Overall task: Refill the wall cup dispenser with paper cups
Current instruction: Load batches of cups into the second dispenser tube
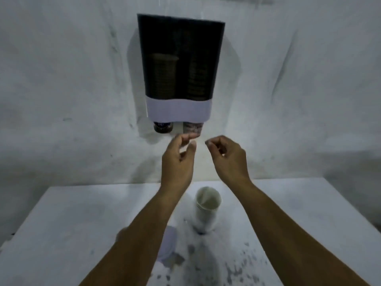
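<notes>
Two hands, left hand [178,155] and right hand [223,152], loosely curled, empty, just below dispenser [179,58]; grab cup stack [207,209] beneath, feed rim-up.

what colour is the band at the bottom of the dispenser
Pale lilac-white band, below the dark dispenser cover; head view.

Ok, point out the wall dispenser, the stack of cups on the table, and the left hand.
wall dispenser [179,58], head view, on its dark front cover.
stack of cups [208,200], head view, inside the top cup's mouth.
left hand [178,159], head view, back of the hand.
</notes>
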